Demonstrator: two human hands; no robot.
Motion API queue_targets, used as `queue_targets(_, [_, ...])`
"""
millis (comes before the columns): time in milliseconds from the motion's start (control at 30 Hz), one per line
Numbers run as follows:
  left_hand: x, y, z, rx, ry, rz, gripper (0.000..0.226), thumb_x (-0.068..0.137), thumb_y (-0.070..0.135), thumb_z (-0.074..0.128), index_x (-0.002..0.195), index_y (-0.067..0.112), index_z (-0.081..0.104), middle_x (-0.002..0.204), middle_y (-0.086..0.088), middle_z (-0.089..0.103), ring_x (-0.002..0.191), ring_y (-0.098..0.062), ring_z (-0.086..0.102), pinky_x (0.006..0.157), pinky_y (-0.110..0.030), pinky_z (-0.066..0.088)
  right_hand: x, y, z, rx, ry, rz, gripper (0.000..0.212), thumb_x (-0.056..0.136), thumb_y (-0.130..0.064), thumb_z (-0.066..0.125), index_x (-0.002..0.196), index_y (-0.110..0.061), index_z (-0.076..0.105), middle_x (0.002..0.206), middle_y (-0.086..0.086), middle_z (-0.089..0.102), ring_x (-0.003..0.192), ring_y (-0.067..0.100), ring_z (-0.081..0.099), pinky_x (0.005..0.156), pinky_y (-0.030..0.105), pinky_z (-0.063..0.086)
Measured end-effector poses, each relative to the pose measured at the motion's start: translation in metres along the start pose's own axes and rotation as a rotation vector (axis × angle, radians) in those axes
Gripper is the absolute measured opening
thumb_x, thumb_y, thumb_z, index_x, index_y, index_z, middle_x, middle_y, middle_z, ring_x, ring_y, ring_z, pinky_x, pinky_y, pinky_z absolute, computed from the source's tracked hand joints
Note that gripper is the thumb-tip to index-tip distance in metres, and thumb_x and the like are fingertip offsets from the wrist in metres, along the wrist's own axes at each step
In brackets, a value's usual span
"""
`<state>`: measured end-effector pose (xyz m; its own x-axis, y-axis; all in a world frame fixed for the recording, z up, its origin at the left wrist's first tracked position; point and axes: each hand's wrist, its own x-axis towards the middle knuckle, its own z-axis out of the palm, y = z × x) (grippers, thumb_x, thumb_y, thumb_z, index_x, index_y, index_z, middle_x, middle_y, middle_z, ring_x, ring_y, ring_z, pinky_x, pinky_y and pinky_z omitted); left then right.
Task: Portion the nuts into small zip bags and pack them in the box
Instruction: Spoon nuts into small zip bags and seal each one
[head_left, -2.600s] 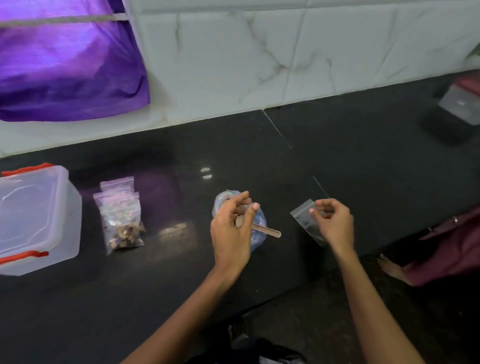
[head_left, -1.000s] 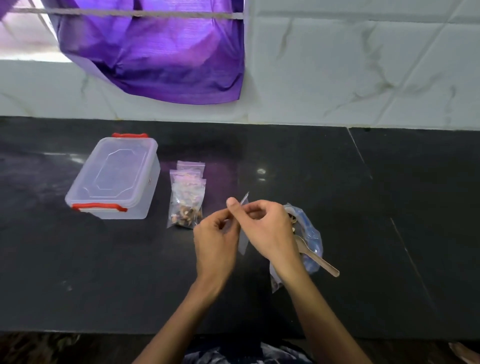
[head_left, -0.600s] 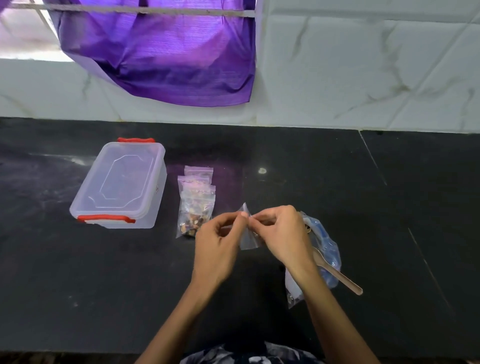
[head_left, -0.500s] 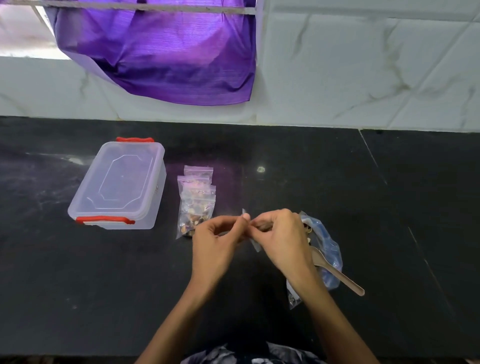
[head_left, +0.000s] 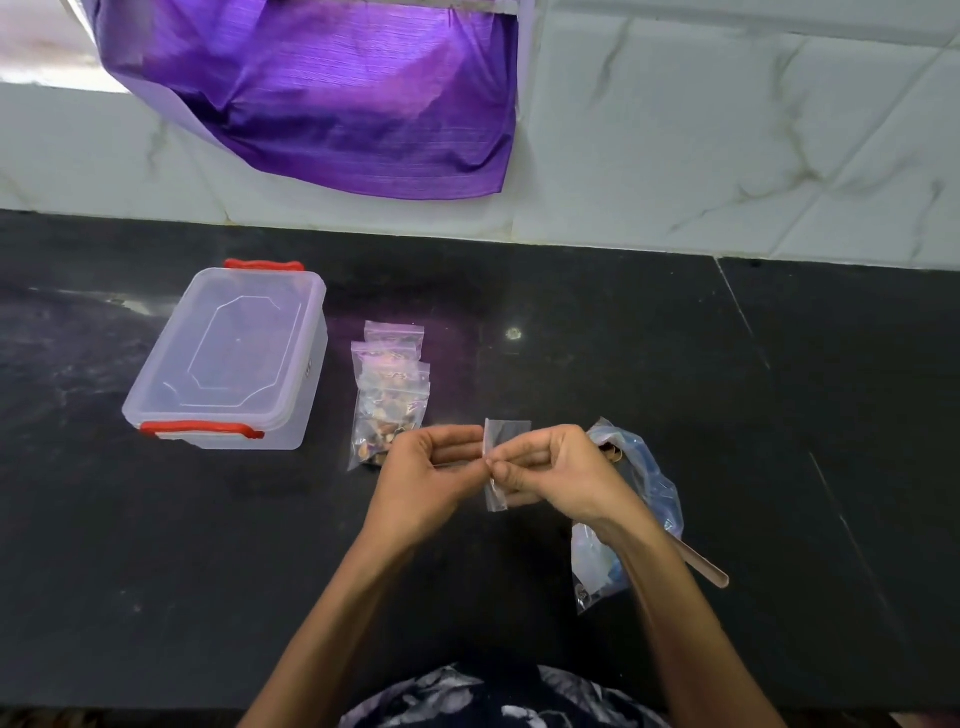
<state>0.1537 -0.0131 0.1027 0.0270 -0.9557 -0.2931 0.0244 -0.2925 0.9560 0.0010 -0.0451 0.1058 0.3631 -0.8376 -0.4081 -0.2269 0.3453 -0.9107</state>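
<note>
An empty small clear zip bag (head_left: 500, 441) is held upright above the black counter, between both hands. My left hand (head_left: 431, 478) pinches its left edge and my right hand (head_left: 550, 473) pinches it from the right. Several filled zip bags of nuts (head_left: 388, 397) lie stacked to the left of my hands. Further left stands a clear plastic box (head_left: 228, 358) with red clips, its lid on. Behind my right hand lies the large bluish nut bag (head_left: 639, 483) with a wooden spoon (head_left: 701, 566) sticking out toward the right.
The black stone counter (head_left: 675, 389) runs the width of the view and ends at a white marble-tiled wall (head_left: 701, 130). A purple cloth (head_left: 332, 98) hangs on that wall above the box. The counter's front edge is just below my forearms.
The view swung left, bringing the box and filled bags nearer the centre. My right hand carried the empty bag from the right to the middle, where my left hand joined it on the bag.
</note>
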Motion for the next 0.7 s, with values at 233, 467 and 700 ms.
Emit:
queue_targets(233, [0.0005, -0.0031, 0.0058, -0.084, 0.091, -0.074, 0.023, 0.086, -0.008, 0.056, 0.087, 0.011, 0.069, 0.074, -0.003, 0.075, 0.068, -0.011, 0.071, 0.062, -0.02, 0.057, -0.0032, -0.0016, 0.0043, 0.03, 0.069, -0.016, 0.012, 0.078, 0.003, 0.072, 0.086, -0.006, 0.073, 0.079, 0.013, 0.073, 0.07, 0.017, 0.07, 0.064, 0.026, 0.059])
queue_targets(467, [0.0001, -0.006, 0.007, -0.142, 0.03, -0.045, 0.015, 0.088, 0.011, 0.064, 0.093, -0.001, 0.072, 0.072, -0.008, 0.074, 0.061, -0.008, 0.068, 0.057, -0.019, 0.055, -0.0018, 0.0027, 0.0076, -0.025, 0.067, -0.061, 0.013, 0.074, -0.003, 0.076, 0.086, -0.001, 0.072, 0.071, 0.01, 0.072, 0.065, 0.018, 0.071, 0.062, 0.03, 0.06])
queue_targets(700, [-0.0007, -0.0048, 0.0079, -0.278, -0.041, -0.102, 0.016, 0.092, -0.003, 0.053, 0.089, 0.005, 0.066, 0.073, -0.004, 0.075, 0.068, -0.009, 0.071, 0.061, -0.018, 0.057, -0.001, 0.0036, 0.0005, 0.004, 0.05, -0.015, 0.012, 0.079, -0.002, 0.07, 0.091, -0.001, 0.068, 0.073, 0.011, 0.068, 0.061, 0.012, 0.067, 0.062, 0.026, 0.059])
